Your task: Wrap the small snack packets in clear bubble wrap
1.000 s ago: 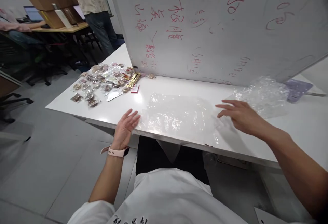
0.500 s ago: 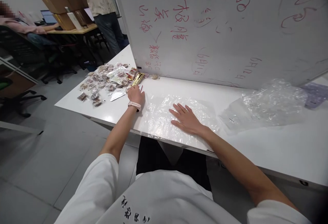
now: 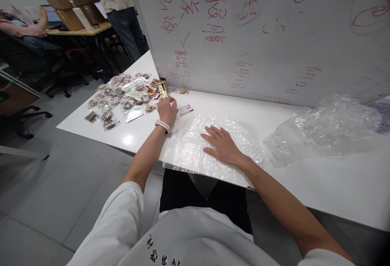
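My left hand (image 3: 167,111), with a pink wristband (image 3: 162,126), has its fingers curled at the left edge of the plastic film. A slim white-and-red packet (image 3: 185,110) sticks out to the right from under its fingers; the grip itself is mostly hidden. Just beyond the fingertips lies a gold packet (image 3: 163,89). My right hand (image 3: 224,146) rests flat with fingers spread on the clear plastic film (image 3: 189,152), which lies wrinkled along the table's front edge.
Several small clear-wrapped pieces (image 3: 117,91) and a silvery-white pouch (image 3: 135,113) cover the table's left end. Crumpled clear plastic (image 3: 332,128) lies at the right. A whiteboard (image 3: 258,38) with red writing stands along the back. Two people are beyond, near a desk (image 3: 91,31).
My left hand has moved right, away from the wrapped pieces, and the white-and-red packet now shows beside it. The gold packet has turned. My right hand stays flat on the film.
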Demonstrator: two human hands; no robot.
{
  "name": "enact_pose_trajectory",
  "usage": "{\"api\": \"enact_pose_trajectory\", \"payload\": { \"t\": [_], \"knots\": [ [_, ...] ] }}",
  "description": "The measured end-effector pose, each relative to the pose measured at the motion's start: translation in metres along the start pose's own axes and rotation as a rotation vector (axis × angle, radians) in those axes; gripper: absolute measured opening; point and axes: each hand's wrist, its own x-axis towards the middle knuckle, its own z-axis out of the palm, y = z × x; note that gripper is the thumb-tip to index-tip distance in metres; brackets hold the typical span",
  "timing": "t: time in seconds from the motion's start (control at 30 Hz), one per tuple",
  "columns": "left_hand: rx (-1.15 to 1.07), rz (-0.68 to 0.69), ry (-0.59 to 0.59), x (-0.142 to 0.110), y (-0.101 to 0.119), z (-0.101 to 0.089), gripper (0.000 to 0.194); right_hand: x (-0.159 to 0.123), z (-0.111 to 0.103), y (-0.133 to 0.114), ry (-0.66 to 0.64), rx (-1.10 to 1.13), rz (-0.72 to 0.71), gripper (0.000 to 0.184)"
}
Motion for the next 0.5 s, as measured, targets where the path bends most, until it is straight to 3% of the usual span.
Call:
{"api": "enact_pose_trajectory", "payload": {
  "t": [0.1,0.2,0.33,0.43,0.5],
  "knots": [
    [0.141,-0.144,0.105,0.023,-0.023,-0.007,0.040,0.000,-0.001,0.000,0.007,0.014,0.000,0.066],
    [0.246,-0.144,0.037,0.036,-0.042,-0.008,0.038,0.001,0.000,0.001,0.018,0.019,-0.002,0.065],
    [0.227,0.011,-0.111,0.028,-0.038,0.001,0.038,0.001,0.003,0.003,0.029,0.015,-0.002,0.064],
    [0.216,0.053,-0.081,0.026,-0.030,0.002,0.040,0.001,0.003,0.003,0.035,0.015,-0.004,0.063],
    [0.252,-0.019,-0.022,0.033,-0.033,-0.002,0.043,0.001,0.002,0.003,0.028,0.015,-0.005,0.064]
  ]
}}
